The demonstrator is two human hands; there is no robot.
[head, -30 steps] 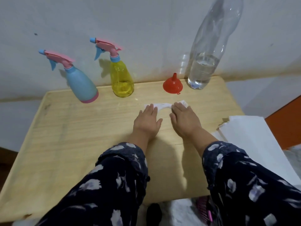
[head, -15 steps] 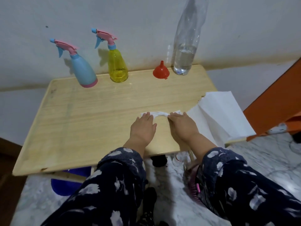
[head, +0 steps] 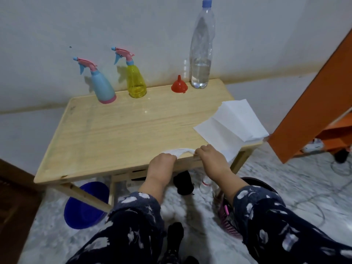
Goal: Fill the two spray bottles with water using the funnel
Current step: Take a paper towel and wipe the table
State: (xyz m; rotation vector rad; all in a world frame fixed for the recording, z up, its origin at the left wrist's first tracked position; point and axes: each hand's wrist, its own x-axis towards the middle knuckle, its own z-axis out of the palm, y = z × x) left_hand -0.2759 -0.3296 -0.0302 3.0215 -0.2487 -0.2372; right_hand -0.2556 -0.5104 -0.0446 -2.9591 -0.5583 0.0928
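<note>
Presently, head view: left hand [head: 161, 162] and right hand [head: 208, 155] at near edge of wooden table [head: 118, 130], fingers curled, both clamped on a crumpled white tissue [head: 179, 151] stretched between them. Blue spray bottle [head: 101, 86] and yellow spray bottle [head: 135, 80] upright at far edge, heads on. Red funnel [head: 179, 86] inverted, just beside capped water bottle [head: 201, 50], partly filled. Folded white paper [head: 234, 122] overhanging right corner. Blue basin [head: 85, 206] on floor beneath.

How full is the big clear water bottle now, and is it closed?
About one third full: the water line in the clear bottle sits low. Closed: its blue cap is on.
</note>
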